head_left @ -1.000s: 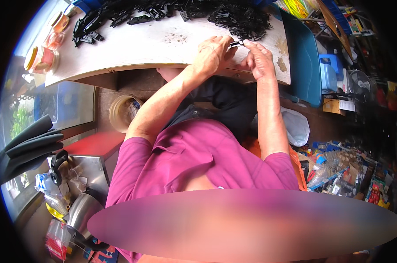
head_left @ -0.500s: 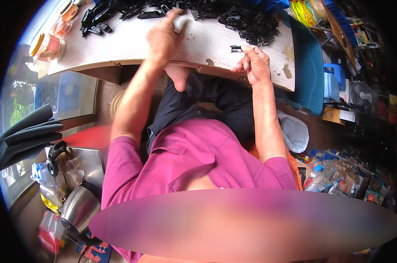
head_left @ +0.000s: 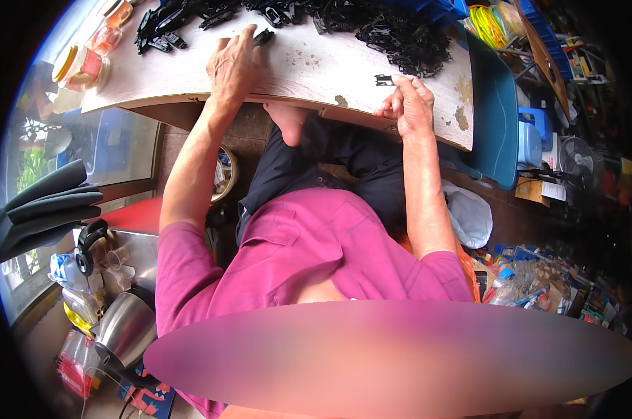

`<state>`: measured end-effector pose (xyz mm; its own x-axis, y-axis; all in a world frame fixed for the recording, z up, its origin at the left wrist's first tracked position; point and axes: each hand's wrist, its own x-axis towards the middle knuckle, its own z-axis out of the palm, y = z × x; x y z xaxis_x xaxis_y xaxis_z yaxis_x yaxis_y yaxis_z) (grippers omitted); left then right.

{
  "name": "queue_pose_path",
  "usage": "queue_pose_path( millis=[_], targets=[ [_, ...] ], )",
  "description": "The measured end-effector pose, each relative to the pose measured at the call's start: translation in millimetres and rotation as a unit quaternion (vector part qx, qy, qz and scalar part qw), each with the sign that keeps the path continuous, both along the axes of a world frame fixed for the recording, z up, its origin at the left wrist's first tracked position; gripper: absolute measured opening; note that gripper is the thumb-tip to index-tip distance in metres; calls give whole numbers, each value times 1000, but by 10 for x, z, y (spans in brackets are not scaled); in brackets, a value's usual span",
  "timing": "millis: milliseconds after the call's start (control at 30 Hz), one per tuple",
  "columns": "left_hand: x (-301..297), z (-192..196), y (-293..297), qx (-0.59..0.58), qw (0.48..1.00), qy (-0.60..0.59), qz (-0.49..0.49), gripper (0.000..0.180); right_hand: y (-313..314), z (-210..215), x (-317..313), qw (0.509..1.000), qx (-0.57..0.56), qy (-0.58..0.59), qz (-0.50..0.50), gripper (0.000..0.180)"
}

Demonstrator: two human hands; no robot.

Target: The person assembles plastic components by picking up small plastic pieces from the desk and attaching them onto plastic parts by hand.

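Note:
My left hand (head_left: pixel 232 68) rests over the white worn tabletop (head_left: pixel 316 66), its fingers apart and pointing away from me. Just right of its fingertips lies a small black plastic part (head_left: pixel 263 37); whether a finger touches it is hard to see. My right hand (head_left: pixel 415 105) is at the table's front edge. Between its thumb and forefinger it pinches a small, flat black plastic clip (head_left: pixel 384 80) with notched ends, sticking out to the left. A heap of similar black parts (head_left: pixel 403 43) sits beyond this hand, and more black pieces (head_left: pixel 166 26) spread along the far side.
Lidded jars (head_left: pixel 78 68) stand at the table's left end. A teal plastic panel (head_left: pixel 494 112) borders the right end. Below the table are a round bin (head_left: pixel 223 174) and my bare foot (head_left: pixel 288 122). A steel kettle (head_left: pixel 126 328) is at lower left, clutter (head_left: pixel 539 276) at lower right.
My left hand has moved left and slowed from a blur; a pale patch beside its fingers is gone. The right hand keeps its pinch on the clip. The view has shifted slightly.

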<state>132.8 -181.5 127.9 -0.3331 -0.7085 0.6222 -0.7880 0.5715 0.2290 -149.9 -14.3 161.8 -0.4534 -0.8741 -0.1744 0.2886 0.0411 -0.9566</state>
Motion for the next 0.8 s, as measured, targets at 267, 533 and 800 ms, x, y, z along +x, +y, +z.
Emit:
queue_pose_path(
  millis=[267, 533, 800],
  targets=[
    [-197, 169, 387, 243, 932, 247, -110, 24, -53, 34, 149, 996, -76, -36, -7, 12],
    [-919, 64, 888, 456, 695, 497, -250, 23, -231, 112, 347, 991, -130, -29, 12, 13],
    [-1024, 15, 874, 370, 820, 363, -241, 26, -253, -28, 336, 992, -123, -2, -1, 12]
  ],
)
